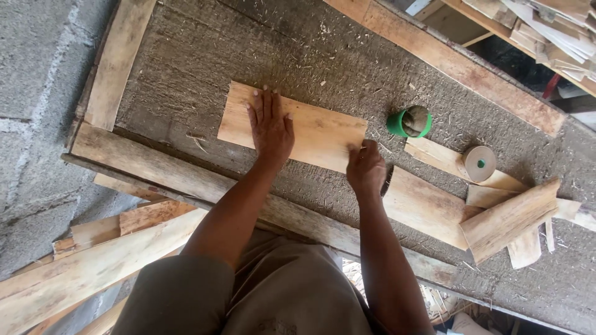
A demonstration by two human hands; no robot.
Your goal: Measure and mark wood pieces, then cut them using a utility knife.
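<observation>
A thin rectangular wooden board (313,133) lies flat on a rough grey workbench (205,56). My left hand (270,126) presses flat on the board's left half, fingers spread. At the board's right corner my right hand (365,167) is curled shut, and something small may be in it, hidden by the fingers. A dark curved edge shows just right of that hand.
A green cup (410,122) stands right of the board. Beyond it lie a tape roll (479,164) and several wood offcuts (506,218). Wooden rails (155,167) frame the bench. Loose planks (93,267) lean below left, and stacked boards (546,25) sit at top right.
</observation>
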